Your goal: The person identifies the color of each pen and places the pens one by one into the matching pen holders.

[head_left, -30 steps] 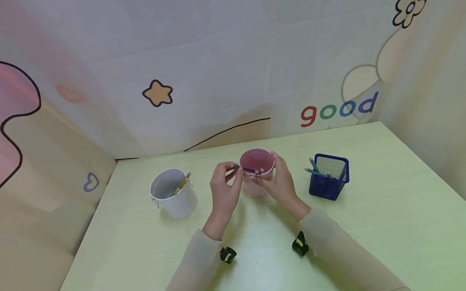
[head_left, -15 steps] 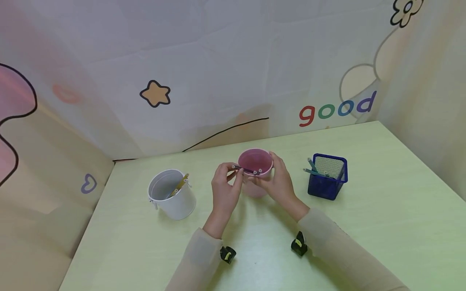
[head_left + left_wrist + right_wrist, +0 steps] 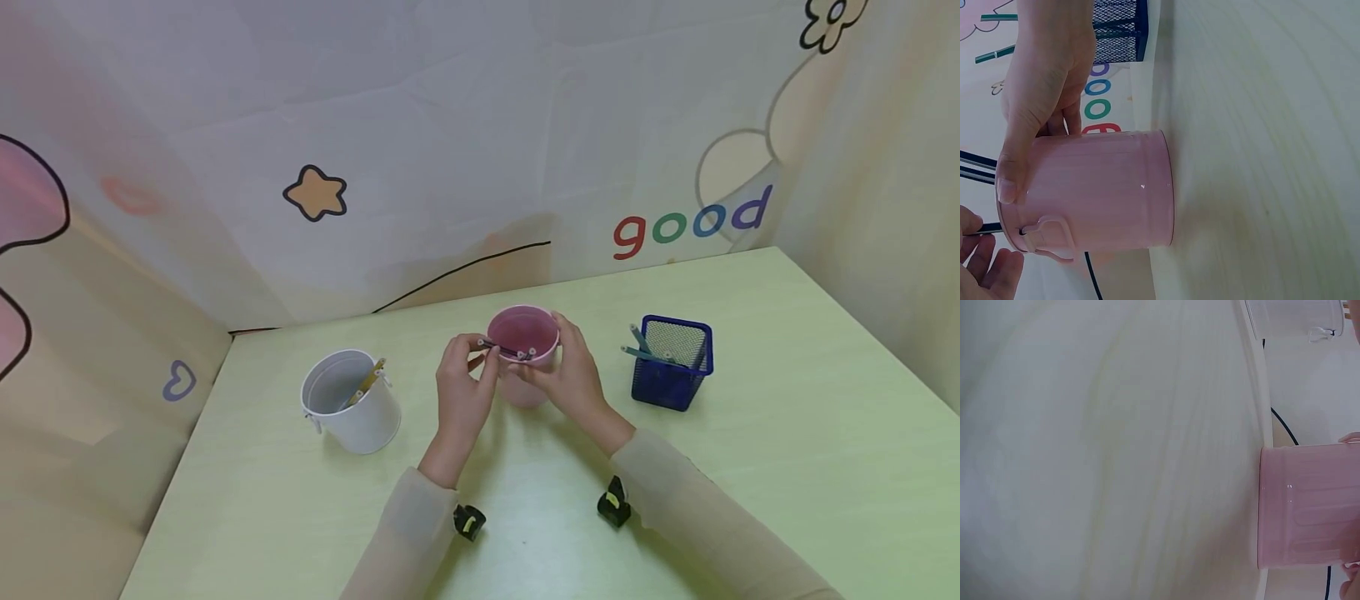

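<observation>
A pink bucket (image 3: 522,390) stands upright on the table, a small handle (image 3: 1054,237) on its side. My right hand (image 3: 573,375) holds it at the rim, the thumb lying along the outer wall in the left wrist view. At the bucket's left rim, my left hand (image 3: 462,392) pinches a dark pencil (image 3: 502,349) between thumb and fingers; the pencil slants across the opening. Other dark pencils (image 3: 977,167) stick out of the bucket beside the right thumb. Most of their length is hidden inside.
To the left stands a white bucket (image 3: 367,425) with yellow pencils (image 3: 367,385) in it. On the right is a blue mesh pen holder (image 3: 663,389) with green pencils (image 3: 643,354). A printed cloth wall (image 3: 450,150) rises behind the table (image 3: 540,550).
The head view has shifted slightly, so everything slides a little to the left. Both hands keep their hold on the pencil and the pink bucket.
</observation>
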`<action>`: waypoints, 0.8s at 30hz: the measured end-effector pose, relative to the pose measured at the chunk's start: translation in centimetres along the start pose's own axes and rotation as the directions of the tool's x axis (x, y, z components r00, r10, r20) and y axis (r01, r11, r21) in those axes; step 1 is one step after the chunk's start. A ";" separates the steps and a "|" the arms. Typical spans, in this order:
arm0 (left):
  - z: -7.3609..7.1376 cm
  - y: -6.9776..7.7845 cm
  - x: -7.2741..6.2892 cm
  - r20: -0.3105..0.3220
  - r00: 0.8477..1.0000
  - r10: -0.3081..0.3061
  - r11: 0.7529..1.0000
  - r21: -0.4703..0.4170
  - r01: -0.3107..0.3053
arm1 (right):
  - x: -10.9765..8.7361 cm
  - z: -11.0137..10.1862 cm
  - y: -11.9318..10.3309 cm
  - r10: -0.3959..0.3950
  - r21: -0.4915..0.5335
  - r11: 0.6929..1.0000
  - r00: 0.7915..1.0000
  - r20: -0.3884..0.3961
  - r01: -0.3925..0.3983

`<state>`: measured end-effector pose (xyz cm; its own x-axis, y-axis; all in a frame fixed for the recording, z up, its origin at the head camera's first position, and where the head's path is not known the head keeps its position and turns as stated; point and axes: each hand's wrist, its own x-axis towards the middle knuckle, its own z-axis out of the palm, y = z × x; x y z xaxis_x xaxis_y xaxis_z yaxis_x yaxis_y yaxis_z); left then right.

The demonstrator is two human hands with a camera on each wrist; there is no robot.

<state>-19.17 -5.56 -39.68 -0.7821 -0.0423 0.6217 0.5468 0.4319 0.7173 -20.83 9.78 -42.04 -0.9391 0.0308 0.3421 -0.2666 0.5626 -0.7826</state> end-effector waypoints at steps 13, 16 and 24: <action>-0.1 0.0 -0.2 0.022 1.000 -0.022 1.000 0.001 0.022 | -0.1 0.0 -0.1 -0.004 0.009 1.000 1.000 -0.002 0.004; -0.1 0.0 -0.2 0.036 0.999 -0.019 1.000 0.019 0.018 | -0.1 0.0 -0.1 -0.004 0.011 1.000 1.000 -0.002 0.004; -0.4 0.0 -0.2 0.065 0.998 0.000 0.998 0.067 -0.004 | 0.0 0.0 -0.1 -0.020 0.017 1.000 1.000 -0.007 0.020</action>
<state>-18.87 -5.96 -39.72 -0.8000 0.0162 0.5997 0.5288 0.4911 0.6922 -20.81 9.77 -41.97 -0.9321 0.0252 0.3613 -0.2892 0.5487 -0.7844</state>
